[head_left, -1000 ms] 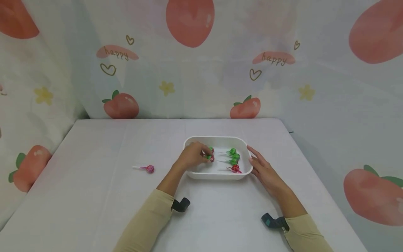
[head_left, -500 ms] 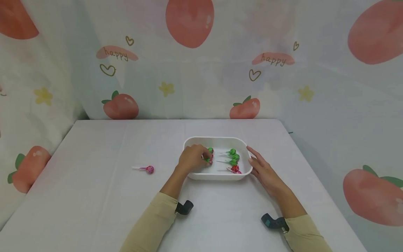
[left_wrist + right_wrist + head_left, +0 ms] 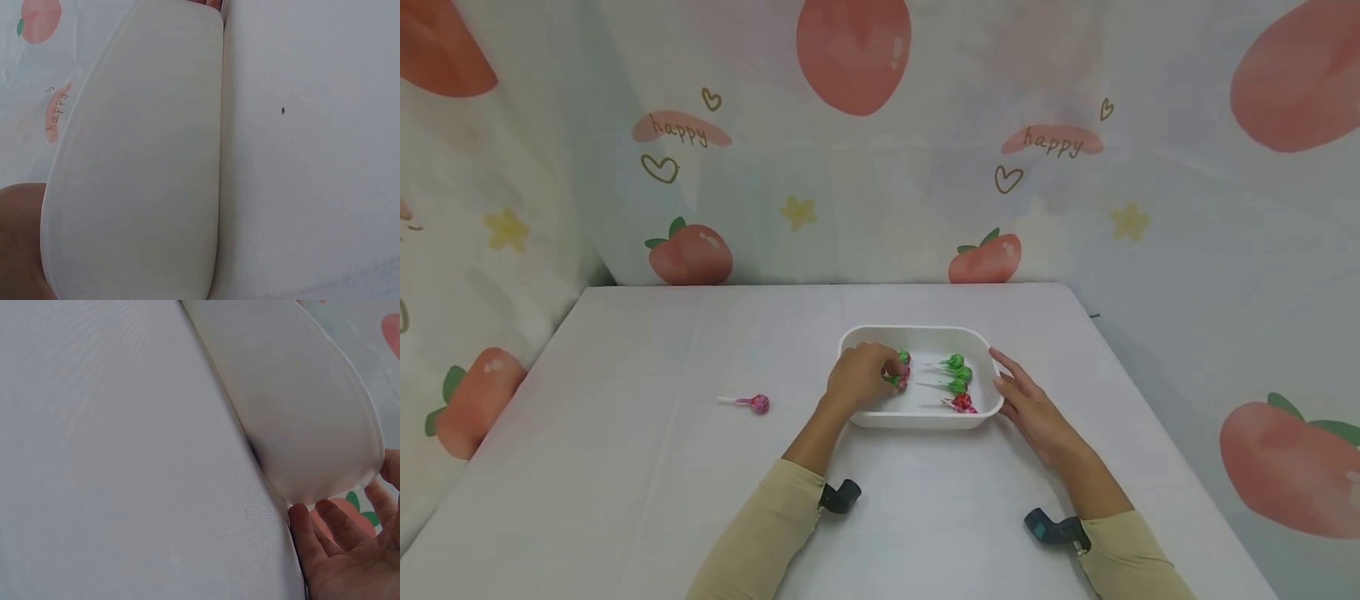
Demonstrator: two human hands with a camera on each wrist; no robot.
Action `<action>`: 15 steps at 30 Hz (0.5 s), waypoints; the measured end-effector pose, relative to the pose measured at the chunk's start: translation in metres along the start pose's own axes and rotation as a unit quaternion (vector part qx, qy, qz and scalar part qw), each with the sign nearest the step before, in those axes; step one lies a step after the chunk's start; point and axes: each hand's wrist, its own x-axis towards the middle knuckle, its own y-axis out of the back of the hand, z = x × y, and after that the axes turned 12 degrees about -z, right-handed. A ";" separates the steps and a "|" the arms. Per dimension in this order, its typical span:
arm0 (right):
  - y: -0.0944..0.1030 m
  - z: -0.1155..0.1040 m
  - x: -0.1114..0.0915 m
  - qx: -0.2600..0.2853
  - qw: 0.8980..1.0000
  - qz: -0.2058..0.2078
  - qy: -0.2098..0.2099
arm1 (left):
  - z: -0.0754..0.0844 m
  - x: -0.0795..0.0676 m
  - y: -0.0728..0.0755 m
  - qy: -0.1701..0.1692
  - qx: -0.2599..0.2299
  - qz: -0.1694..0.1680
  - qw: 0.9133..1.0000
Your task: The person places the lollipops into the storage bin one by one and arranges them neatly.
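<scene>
My left hand (image 3: 859, 377) reaches over the left end of a white tray (image 3: 917, 422). Its thumb and fingers pinch a red-and-green lollipop (image 3: 901, 385) low inside; the stick is hidden behind the hand. Another red-and-green lollipop (image 3: 904, 357) lies just beyond. In the tray's right half, several green lollipops (image 3: 957, 387) and red ones (image 3: 961, 402) lie in a column, sticks pointing left. My right hand (image 3: 1033, 408) touches the tray's right end with extended fingers; the right wrist view shows its fingertips (image 3: 300, 515) against the outer wall.
A pink lollipop (image 3: 760, 404) lies alone on the white tablecloth (image 3: 625, 467), left of the tray, its stick pointing left. A patterned curtain (image 3: 880, 200) hangs behind the table. The left wrist view is mostly the tray's outer side (image 3: 137, 156), with a small dark speck (image 3: 283, 110) on the cloth.
My left hand has shifted slightly right and nearer me within the tray, and the lollipop at its fingertips has moved a little. The right hand and the tray stay put.
</scene>
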 end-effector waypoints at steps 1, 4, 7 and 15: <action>0.000 0.000 0.000 0.000 1.000 0.001 -0.001 | 0.000 0.000 0.000 -0.002 -0.002 -0.001 1.000; -0.001 0.000 -0.001 -0.001 1.000 0.003 -0.002 | 0.000 -0.001 0.000 -0.007 -0.005 -0.001 1.000; -0.002 0.000 -0.001 -0.001 1.000 0.004 -0.002 | 0.000 -0.001 0.001 -0.012 -0.014 -0.004 1.000; -0.002 -0.001 -0.001 -0.006 1.000 0.002 0.001 | -0.001 -0.003 0.002 -0.020 -0.032 -0.011 0.999</action>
